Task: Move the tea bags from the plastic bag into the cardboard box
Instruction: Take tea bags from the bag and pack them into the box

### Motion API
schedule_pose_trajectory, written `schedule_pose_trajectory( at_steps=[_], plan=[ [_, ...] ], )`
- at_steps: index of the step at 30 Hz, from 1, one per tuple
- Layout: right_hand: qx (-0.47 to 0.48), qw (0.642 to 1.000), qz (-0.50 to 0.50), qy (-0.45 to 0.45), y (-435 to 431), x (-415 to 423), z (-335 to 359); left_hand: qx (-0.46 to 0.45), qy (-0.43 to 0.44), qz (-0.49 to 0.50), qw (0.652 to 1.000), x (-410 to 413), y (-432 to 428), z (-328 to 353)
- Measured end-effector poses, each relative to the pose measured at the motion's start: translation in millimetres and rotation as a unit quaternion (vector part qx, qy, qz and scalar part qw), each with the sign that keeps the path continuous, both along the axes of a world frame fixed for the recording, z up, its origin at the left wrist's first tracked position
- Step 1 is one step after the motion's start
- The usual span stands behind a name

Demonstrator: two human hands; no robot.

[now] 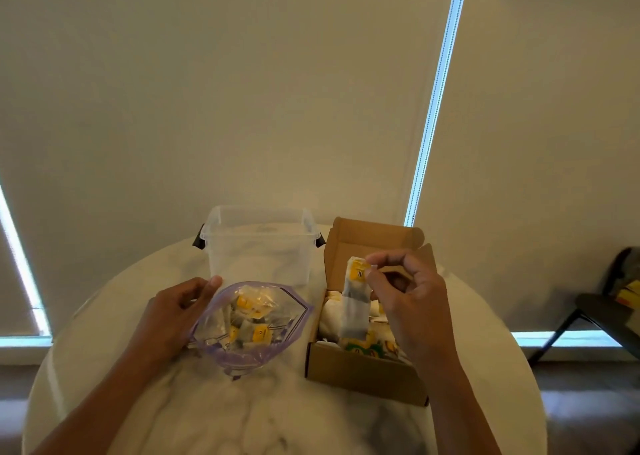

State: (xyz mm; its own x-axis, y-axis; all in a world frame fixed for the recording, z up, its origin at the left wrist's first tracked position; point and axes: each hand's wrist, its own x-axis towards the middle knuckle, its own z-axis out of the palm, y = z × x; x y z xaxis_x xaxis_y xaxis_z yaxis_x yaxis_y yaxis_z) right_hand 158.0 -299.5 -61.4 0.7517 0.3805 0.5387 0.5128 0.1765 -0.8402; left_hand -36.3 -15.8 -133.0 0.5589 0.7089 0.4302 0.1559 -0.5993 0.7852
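Note:
A clear plastic bag with a purple zip rim lies open on the round marble table, with several yellow-tagged tea bags inside it. My left hand grips the bag's left rim and holds its mouth open. To the right stands an open cardboard box with its lid up and several tea bags in it. My right hand pinches one tea bag by its yellow tag. That tea bag hangs upright just above the box's interior.
An empty clear plastic tub with black latches stands at the back of the table, behind the bag. A dark chair is off to the right, beyond the table's edge. Closed blinds fill the background.

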Motion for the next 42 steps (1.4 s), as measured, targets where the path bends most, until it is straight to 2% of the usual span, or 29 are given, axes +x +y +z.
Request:
schedule_pose_trajectory(
  at_steps=[7,16,24,34,42],
  plan=[
    [-0.074,0.996,0.037,-0.013,10.6,-5.6,-8.1,-0.006,0.004,-0.003,1.0,-2.1,-0.8,0.0],
    [-0.148,0.986,0.023,-0.068,21.4,-8.9,-16.4,-0.005,-0.001,-0.001,1.0,-1.0,1.5,-3.6],
    [-0.142,0.984,-0.052,-0.089,24.2,-5.6,-20.1,-0.018,-0.006,-0.007,1.0,-1.4,0.5,-2.5],
    [-0.02,0.998,-0.061,-0.011,13.3,-0.2,-9.2,-0.013,0.005,0.002,1.0,-2.1,0.3,-1.6],
    [-0.044,0.999,-0.01,0.017,11.4,-4.4,-7.2,-0.016,-0.001,-0.007,1.0,-1.4,1.1,-3.7]
  ],
)
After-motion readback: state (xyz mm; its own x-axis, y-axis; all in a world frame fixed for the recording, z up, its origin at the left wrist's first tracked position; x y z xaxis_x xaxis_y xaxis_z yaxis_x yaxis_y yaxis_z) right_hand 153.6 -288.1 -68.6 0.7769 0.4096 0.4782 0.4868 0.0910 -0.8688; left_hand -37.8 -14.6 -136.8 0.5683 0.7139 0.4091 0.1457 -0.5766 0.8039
